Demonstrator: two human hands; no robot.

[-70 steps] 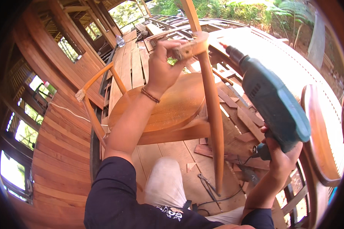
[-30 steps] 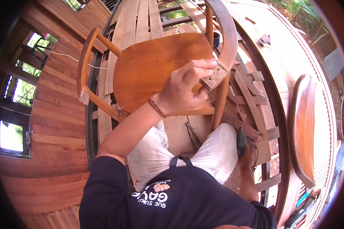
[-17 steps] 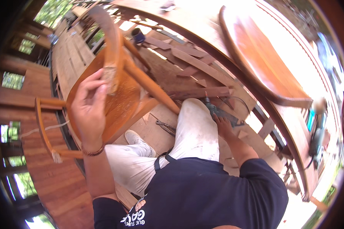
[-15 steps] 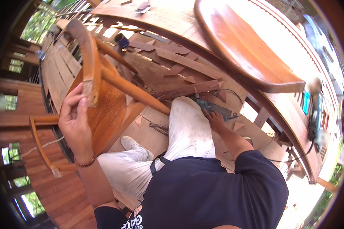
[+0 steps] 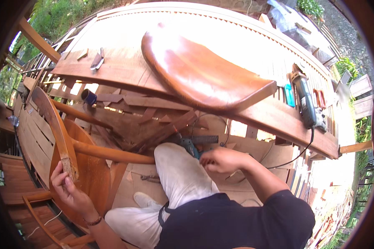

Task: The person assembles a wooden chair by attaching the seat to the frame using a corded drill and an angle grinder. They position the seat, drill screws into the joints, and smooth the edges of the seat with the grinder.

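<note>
On the left, my left hand point(image 5: 74, 194) is closed round the rough, unfinished lower end of a curved wooden chair leg point(image 5: 56, 128). The leg belongs to an orange-brown chair that lies tipped over, its round seat point(image 5: 85, 166) behind my hand. A round rail point(image 5: 112, 154) runs from the leg toward my knee. My right hand point(image 5: 220, 160) hangs beside my raised knee with its fingers curled in. Whatever those fingers may hold is hidden. Just beyond them, a teal power drill point(image 5: 190, 146) lies on the floor, partly covered by hand and knee.
Across the front stands a wooden bench point(image 5: 124, 79) bearing a curved, polished wooden panel point(image 5: 203, 70). A corded grinder point(image 5: 304, 101) and a turquoise-handled tool point(image 5: 288, 95) lie at its right. Wood offcuts point(image 5: 141, 101), a dark blue cup point(image 5: 88, 96) and pliers point(image 5: 151, 178) are below.
My right hand has come up off the drill, its fingers now curled. My left hand keeps its hold on the chair leg. The view has swung to the right and up.
</note>
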